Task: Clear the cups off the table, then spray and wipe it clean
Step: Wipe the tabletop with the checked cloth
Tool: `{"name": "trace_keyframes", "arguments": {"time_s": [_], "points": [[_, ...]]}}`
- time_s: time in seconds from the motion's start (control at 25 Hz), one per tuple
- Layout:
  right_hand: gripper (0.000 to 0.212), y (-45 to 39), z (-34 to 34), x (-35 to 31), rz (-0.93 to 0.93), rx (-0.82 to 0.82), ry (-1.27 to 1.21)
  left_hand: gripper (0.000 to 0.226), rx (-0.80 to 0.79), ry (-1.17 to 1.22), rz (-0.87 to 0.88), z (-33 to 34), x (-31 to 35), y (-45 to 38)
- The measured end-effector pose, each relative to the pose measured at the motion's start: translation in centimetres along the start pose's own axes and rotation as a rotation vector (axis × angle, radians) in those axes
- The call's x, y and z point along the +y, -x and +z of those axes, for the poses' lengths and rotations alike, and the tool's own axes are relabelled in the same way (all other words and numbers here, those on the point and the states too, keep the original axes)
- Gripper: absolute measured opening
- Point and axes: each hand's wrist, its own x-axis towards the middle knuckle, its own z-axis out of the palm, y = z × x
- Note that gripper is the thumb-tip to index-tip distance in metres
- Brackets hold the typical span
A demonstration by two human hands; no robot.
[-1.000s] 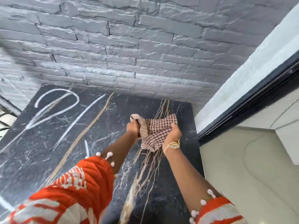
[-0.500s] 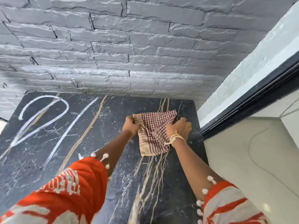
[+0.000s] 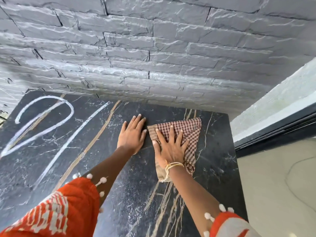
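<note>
A checked cloth, brown and white and folded into a rough triangle, is laid flat on the dark marble surface near its far right corner. The cloth is pressed down by the right hand, whose fingers are spread wide and held straight across the fabric, with the palm on the cloth's left part. Nothing is gripped by that hand; the cloth is only held under the flat palm and fingers. A band of yellowish thread is worn around the right wrist, and a corner of the cloth is seen sticking out below it.

The left hand is laid flat on the bare surface just beside the cloth, to its left, with the fingers straight and close together and pointed toward the wall. The edge of the cloth appears to be touched by the side of this hand, though contact cannot be told for certain. Nothing is held by it.

Both forearms are bare, and orange and white sleeves trimmed with small white pompoms are seen at the lower edge of the view.

The surface is marked by pale gold veins and by thick white lines drawn in loops and strokes across its left half, well apart from the cloth. A grey stone brick wall is met by the far edge of the surface. To the right, a pale floor and a dark frame are seen.
</note>
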Motion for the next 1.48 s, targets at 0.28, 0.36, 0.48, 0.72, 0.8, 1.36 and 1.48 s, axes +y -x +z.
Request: {"name": "trace_keyframes", "arguments": {"time_s": [0.28,0.36,0.48,0.72,0.8,1.36,1.48], "points": [[0.062,-4.3,-1.2,6.3,0.093,0.039,0.014,0.066,-0.012,-0.083,-0.023,1.4,0.3,-1.3],[0.065,-4.7,-1.3,8.1,0.129,0.099,-0.047,0.065,0.003,-0.085,-0.025,1.6,0.2,-1.3],[0.065,-5.1,-1.6,8.7,0.251,0.292,-0.278,0.064,0.013,-0.089,-0.040,1.6,0.3,-1.3],[0.070,-8.9,-1.4,3.8,0.352,0.095,-0.057,0.066,0.036,-0.102,-0.125,1.7,0.3,-1.5],[0.064,-9.7,-1.2,-0.3,0.113,0.100,-0.053,0.068,0.039,-0.098,-0.119,1.7,0.2,-1.4],[0.053,-7.7,-2.8,16.4,0.474,0.147,-0.029,0.062,0.053,-0.064,-0.098,1.7,0.0,-1.4],[0.055,-8.6,-2.7,12.5,0.682,0.127,-0.116,0.062,0.060,-0.061,-0.112,1.8,0.0,-1.3]]}}
